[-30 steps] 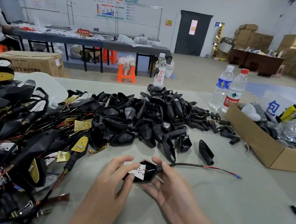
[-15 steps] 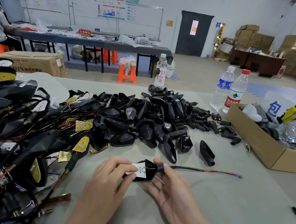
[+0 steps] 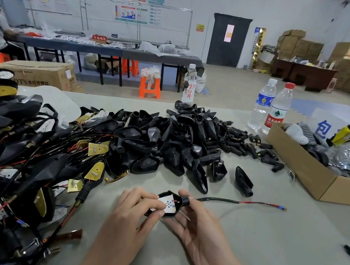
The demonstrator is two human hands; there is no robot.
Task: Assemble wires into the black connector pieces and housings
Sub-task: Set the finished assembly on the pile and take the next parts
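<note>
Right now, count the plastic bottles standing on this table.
3. A bottle with red lettering stands at the far edge behind the pile of black housings; a blue-labelled bottle and a red-capped bottle stand together beside the cardboard box. None looks hidden.

Just 1 cam, worn on the person's head. It looks fwd & down at the gray table (image 3: 265, 248). Wide lens, so straight lines bend near the edges. The left hand (image 3: 132, 214) & right hand (image 3: 198, 229) sit low in the middle, v. close to the cam, both holding a black housing (image 3: 184, 202). The pile of housings (image 3: 179, 142) lies farther out. The wire heap (image 3: 14, 153) fills the left edge, the cardboard box (image 3: 313, 173) the right. Far off up top: a dark door (image 3: 227, 40).
</note>
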